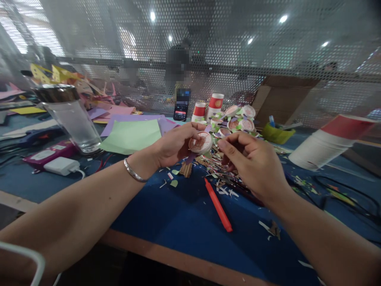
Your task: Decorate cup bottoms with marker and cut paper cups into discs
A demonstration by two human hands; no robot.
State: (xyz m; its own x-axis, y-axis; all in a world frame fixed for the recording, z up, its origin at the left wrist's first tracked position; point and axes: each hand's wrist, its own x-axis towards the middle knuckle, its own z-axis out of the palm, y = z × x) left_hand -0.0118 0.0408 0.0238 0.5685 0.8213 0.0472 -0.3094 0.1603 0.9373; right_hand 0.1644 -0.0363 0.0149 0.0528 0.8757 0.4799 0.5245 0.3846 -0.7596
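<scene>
My left hand (178,145) is closed on a paper-cup bottom (201,143), a round white piece with reddish-brown lines drawn on it and purple paper at its edge. Just to the right is my right hand (248,159), fingers pinched together; whatever lies between them, if anything, is hidden. Behind the hands stands a heap of similar decorated cup bottoms (241,121) with green and purple paper bits. Below them a red marker (218,204) lies on the blue tabletop (166,214). Paper scraps (218,169) are strewn under and between the hands.
Green paper (131,137) and purple sheets lie left of centre, near a glass bottle (71,123) and a white charger (62,165). A phone (181,104) leans at the back beside paper cups (214,106). Stacked cups (330,141) lie tilted at right, near black cables (351,194).
</scene>
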